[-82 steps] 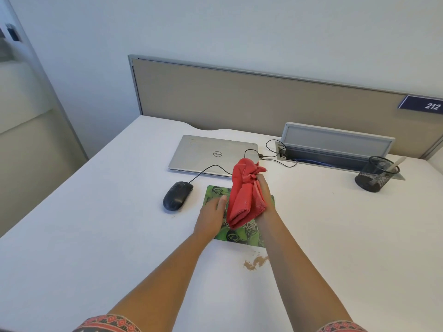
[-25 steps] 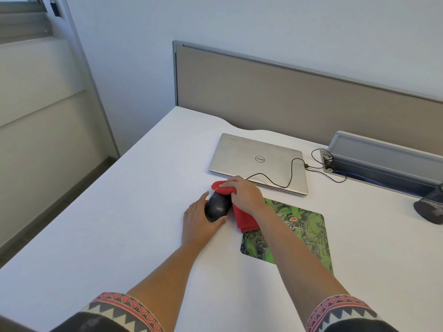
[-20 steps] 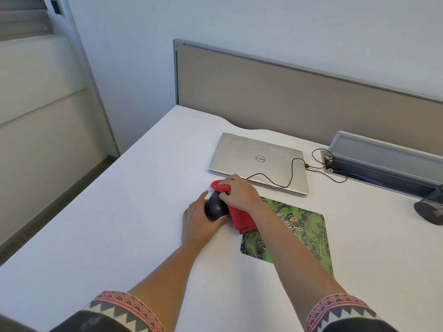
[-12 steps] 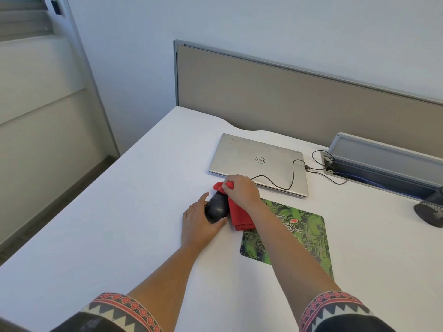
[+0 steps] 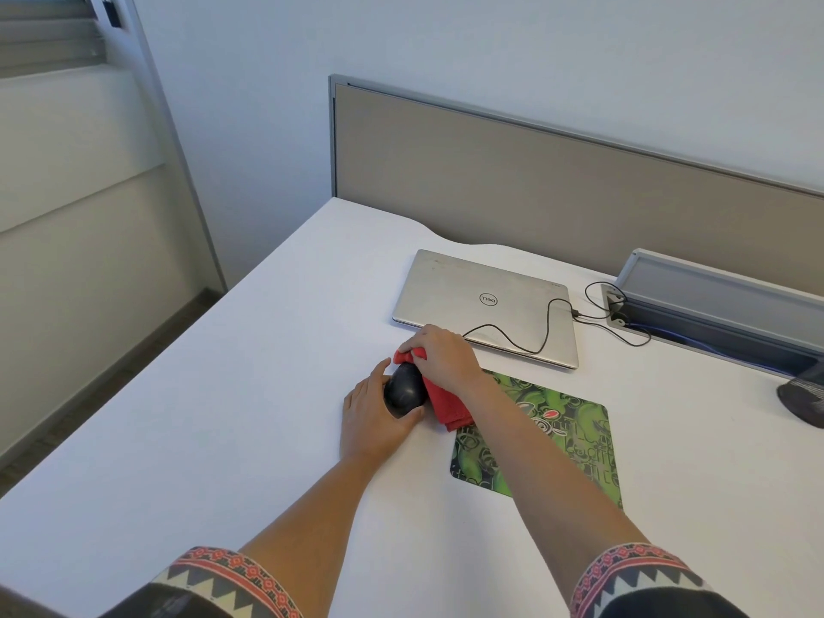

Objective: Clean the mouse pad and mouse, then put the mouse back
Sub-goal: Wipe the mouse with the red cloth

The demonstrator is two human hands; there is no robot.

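Two grips are meeting at the mouse on the white surface [image 5: 214, 417]. Farthest left, my left grip [image 5: 370, 423] is cupping the mouse [image 5: 403, 390]: the fingers are running up its left side and the thumb is curling round its near end, so this grip is holding the mouse. The black mouse is sitting on the bare surface just left of the pad [image 5: 570, 443], not on it. Against the mouse's right side and far end, the red cloth [image 5: 448, 408] is bunching under my right grip [image 5: 446, 356], whose fingers are curling over the cloth and pressing it onto the mouse. The cloth's loose end is trailing toward me and touching the pad's left edge. My right forearm is crossing above the green pad, which is lying flat. Beyond both grips, the closed silver laptop [image 5: 481, 301] is lying near the partition, and a black cable [image 5: 546, 325] is looping across its lid toward the grey tray [image 5: 713, 292] on the right. At the far right edge, a dark mesh holder [image 5: 805, 399] is showing only in part.
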